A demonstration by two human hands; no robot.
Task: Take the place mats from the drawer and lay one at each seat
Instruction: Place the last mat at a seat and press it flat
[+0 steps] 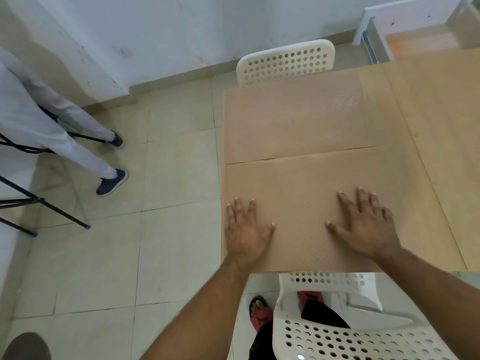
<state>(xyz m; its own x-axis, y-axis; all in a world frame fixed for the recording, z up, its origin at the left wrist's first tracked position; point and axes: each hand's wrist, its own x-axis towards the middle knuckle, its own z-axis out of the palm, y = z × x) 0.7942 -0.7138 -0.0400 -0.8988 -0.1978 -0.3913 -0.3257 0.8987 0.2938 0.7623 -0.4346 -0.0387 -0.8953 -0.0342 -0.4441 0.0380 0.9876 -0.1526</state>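
Stage: late, I judge, two mats laid | far mat (293, 120): centre, by upper chair (285, 62) | near mat (306, 183): lower centre of table (441, 126), by lower chair (337, 333) — left hand (245, 229), right hand (366, 227) flat on it, fingers (361, 197) spread, gripping nothing | other seats: unseen

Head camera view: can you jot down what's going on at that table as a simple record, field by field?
surface: tan table
near place mat: lies flat in front of the near chair
far place mat: lies flat in front of the far chair, untouched
left hand: flat, fingers spread, pressing the near mat's left side
right hand: flat, fingers spread, on the same mat
drawer: open, beyond the table's far right
bystander: only the legs show, at left
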